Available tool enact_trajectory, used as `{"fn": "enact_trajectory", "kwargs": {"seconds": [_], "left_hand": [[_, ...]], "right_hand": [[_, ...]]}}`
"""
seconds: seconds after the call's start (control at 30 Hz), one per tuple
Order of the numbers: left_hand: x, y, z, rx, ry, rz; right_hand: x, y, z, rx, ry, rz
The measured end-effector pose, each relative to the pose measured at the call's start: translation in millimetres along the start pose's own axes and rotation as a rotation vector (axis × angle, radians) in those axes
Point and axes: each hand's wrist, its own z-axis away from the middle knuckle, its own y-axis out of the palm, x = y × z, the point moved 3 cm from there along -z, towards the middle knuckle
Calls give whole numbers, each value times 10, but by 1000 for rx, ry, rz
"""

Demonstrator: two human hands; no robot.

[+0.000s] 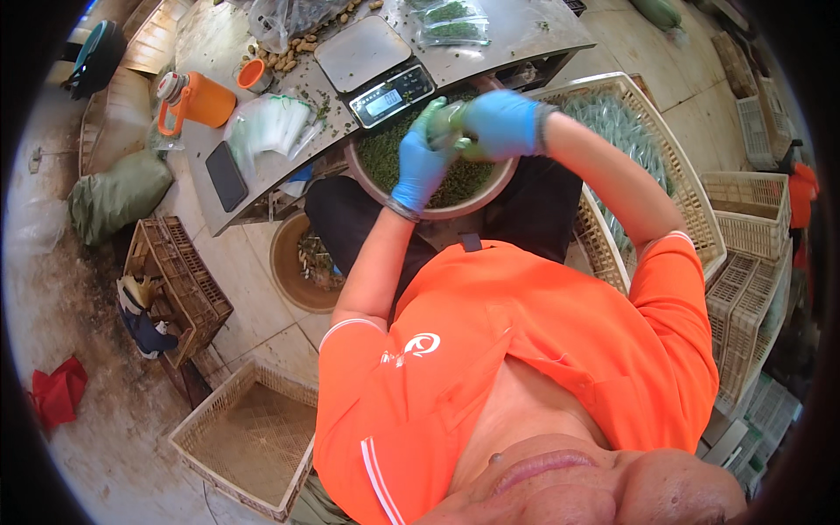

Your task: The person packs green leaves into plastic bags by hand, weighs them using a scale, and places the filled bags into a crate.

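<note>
My left hand [422, 161], in a blue glove with green fingertips, is raised over a round tub [446, 211]. Its fingers are closed around a small clear plastic bag [445, 123]. My right hand [502, 125], gloved the same way, is blurred and touches the bag's right side; whether it grips the bag is unclear. Small green plant pieces [384, 154] fill the tub between my knees. Just beyond my hands, on the metal table [275, 190], stands a digital kitchen scale [364, 56] with a bare pan and a lit display.
Flat plastic bags [272, 125], a phone [226, 176] and an orange flask [203, 98] lie on the table's left. Filled bags [453, 23] lie at its far side. A crate [699, 216] of clear bags stands at my right, a basin [282, 262] of scraps at my left.
</note>
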Motion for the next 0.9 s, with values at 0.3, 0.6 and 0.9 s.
{"fn": "enact_trajectory", "kwargs": {"seconds": [0.3, 0.6, 0.9], "left_hand": [[278, -121, 252, 117, -225, 431], [457, -806, 321, -77, -84, 145], [251, -1035, 363, -93, -199, 294]], "right_hand": [[-112, 201, -316, -73, 34, 77], [8, -83, -399, -599, -214, -186], [-188, 544, -994, -392, 54, 233]]}}
